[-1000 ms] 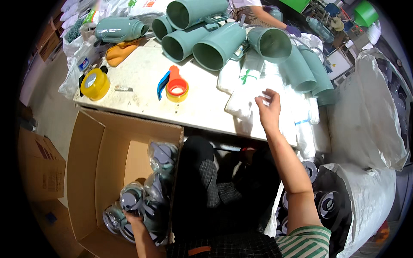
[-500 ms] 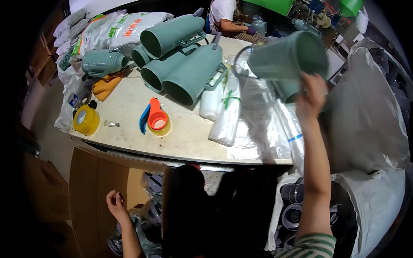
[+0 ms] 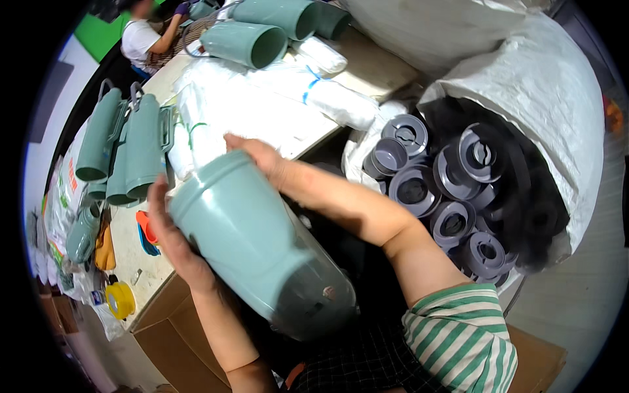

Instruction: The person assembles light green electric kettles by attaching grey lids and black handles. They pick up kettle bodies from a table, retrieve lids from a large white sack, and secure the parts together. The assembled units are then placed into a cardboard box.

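Note:
A pale green thermos jug casing (image 3: 229, 216) is held slantwise in front of my body, its banded end up and away from me. Its lower end lies in dark shadow near my apron. My left hand (image 3: 180, 245) rests along the casing's left side, fingers stretched up towards the rim. Around the upper right of the band curls my right hand (image 3: 259, 157), some fingers hidden behind it. More green casings (image 3: 147, 141) with handles stand in a group on the table at left, and others (image 3: 246, 42) lie at the far edge.
Rolled clear plastic bags (image 3: 334, 98) lie on the table (image 3: 154, 268). A white sack (image 3: 544, 78) at right holds several grey plastic rings (image 3: 452, 223). Yellow tape (image 3: 120, 300) and an orange scoop (image 3: 145, 226) sit at left, above a cardboard box (image 3: 177, 334). A co-worker (image 3: 147, 39) sits beyond.
The view has turned to the right. My right hand has brought a green casing from the table's far right to my body. My left hand has risen from the box onto the casing.

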Available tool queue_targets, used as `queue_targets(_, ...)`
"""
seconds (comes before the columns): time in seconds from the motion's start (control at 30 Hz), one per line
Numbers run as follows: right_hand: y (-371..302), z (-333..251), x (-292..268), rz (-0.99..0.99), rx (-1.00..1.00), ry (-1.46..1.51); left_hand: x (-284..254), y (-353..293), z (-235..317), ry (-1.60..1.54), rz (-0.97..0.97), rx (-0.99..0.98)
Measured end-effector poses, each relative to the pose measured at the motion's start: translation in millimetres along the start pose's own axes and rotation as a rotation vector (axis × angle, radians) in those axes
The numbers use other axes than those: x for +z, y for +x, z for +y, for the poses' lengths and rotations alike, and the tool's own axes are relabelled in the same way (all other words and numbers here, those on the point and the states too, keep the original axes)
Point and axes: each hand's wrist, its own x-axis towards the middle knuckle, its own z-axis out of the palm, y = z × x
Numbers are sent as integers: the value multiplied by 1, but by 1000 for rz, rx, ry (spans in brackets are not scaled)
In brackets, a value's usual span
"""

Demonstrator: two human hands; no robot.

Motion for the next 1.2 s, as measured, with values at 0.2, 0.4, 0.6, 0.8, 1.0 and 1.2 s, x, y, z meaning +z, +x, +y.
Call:
queue_targets(0.2, -91, 62, -44, 288, -143, -779, -120, -52, -87, 35, -549, -665)
queue_targets(0.4, -244, -51, -125, 804, 134, -2048, -222, -99, -57, -190, 11, -730)
queue_targets(0.6, -252, -89, -130, 890, 72, -1984, -174, -104, -37, -347, 419, -668)
queue_targets(0.8, -224, -112, -101, 901, 47, -2283, -145, -108, -30, -365, 585, -677)
queue_targets(1.0, -209, -87, -28, 113, -1, -15, -139, -120, -37, -305, 502, -708)
queue_targets(1.2, -193, -62, 13, -21, -772, -1228, -149, -138, -36, -442, 413, -931)
